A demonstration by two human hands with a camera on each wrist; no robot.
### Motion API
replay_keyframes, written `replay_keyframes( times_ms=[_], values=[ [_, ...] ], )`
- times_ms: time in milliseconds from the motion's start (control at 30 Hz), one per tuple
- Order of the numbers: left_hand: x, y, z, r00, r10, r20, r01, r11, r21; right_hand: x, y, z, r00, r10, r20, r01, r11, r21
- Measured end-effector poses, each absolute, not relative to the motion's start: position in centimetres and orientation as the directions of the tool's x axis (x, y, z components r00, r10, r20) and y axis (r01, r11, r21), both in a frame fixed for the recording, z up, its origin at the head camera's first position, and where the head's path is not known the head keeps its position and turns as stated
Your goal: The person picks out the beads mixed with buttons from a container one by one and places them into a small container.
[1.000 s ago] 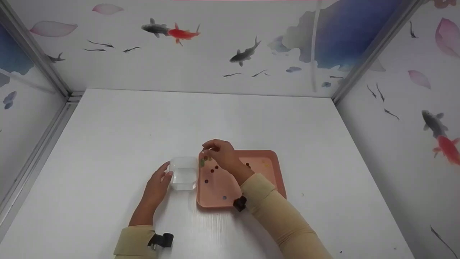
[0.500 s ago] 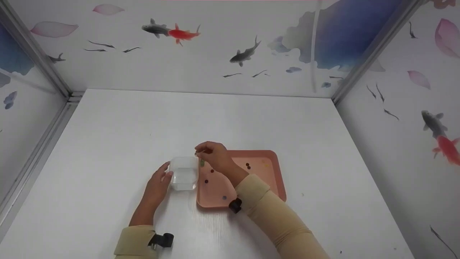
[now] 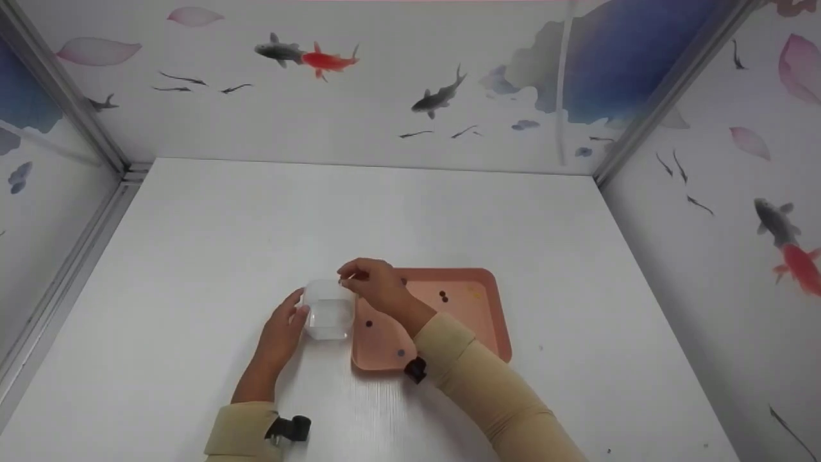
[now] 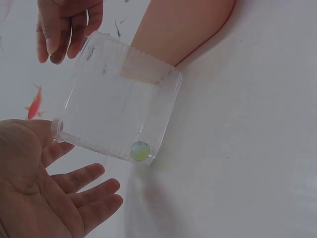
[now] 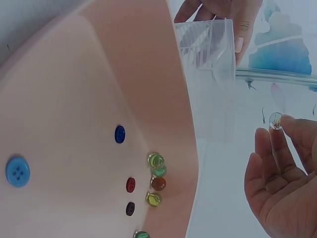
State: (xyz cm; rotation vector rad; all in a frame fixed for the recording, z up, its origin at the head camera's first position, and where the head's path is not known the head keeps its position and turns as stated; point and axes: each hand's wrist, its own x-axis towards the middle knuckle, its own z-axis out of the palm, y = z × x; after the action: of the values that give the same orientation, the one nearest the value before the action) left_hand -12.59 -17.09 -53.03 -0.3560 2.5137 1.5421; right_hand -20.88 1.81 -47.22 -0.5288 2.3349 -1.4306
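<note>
My left hand (image 3: 282, 330) holds the clear plastic box (image 3: 329, 321) at its left wall, thumb at the rim and the other fingers loosely extended, as the left wrist view shows. One marble (image 4: 140, 151) lies inside the box. My right hand (image 3: 378, 285) is over the box's right far corner. Its thumb and fingertips pinch a clear glass marble (image 5: 276, 120). Against the box's right side stands a pink tray (image 5: 59, 99). Along the tray's wall lie several marbles, among them a yellow-green one (image 5: 154, 199) and a brown one (image 5: 158, 183).
Buttons are scattered on the tray floor: a large light blue one (image 5: 18, 171), a dark blue one (image 5: 120, 134), a red one (image 5: 130, 185) and a black one (image 5: 130, 208). The white table (image 3: 224, 244) meets printed walls (image 3: 359, 115) at the back and sides.
My right hand has moved left from over the tray's far left corner to the box's rim, with the marble pinched. The left hand and the box have stayed in place.
</note>
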Motion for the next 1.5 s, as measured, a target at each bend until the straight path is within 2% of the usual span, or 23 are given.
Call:
replay_keyframes(
  times_ms=[200,433,567,833,1033,1500],
  values=[
    [-12.5,-17.0,-53.0,-0.956,-0.119,-0.269,-0.293,0.445,0.846,-20.7,1.5,-47.2,-0.857,-0.510,-0.070,-0.196,0.449,-0.872],
    [-12.5,-16.9,-52.8,-0.954,-0.120,-0.275,-0.299,0.450,0.841,-20.5,1.2,-47.4,-0.846,-0.521,-0.111,-0.208,0.514,-0.832],
    [-12.6,-17.0,-53.0,-0.953,-0.122,-0.279,-0.304,0.447,0.841,-20.3,1.1,-47.6,-0.831,-0.548,-0.092,-0.268,0.540,-0.798],
    [-12.4,-17.1,-53.1,-0.956,-0.102,-0.274,-0.292,0.400,0.869,-19.9,0.9,-47.5,-0.786,-0.618,-0.019,-0.389,0.517,-0.762],
    [-12.5,-17.1,-53.1,-0.954,-0.112,-0.277,-0.298,0.415,0.859,-20.0,0.7,-47.7,-0.765,-0.644,0.000,-0.453,0.538,-0.711],
    [-12.8,-17.0,-53.4,-0.949,-0.125,-0.289,-0.315,0.410,0.856,-19.9,0.3,-47.7,-0.747,-0.665,-0.001,-0.530,0.596,-0.603]
  ],
)
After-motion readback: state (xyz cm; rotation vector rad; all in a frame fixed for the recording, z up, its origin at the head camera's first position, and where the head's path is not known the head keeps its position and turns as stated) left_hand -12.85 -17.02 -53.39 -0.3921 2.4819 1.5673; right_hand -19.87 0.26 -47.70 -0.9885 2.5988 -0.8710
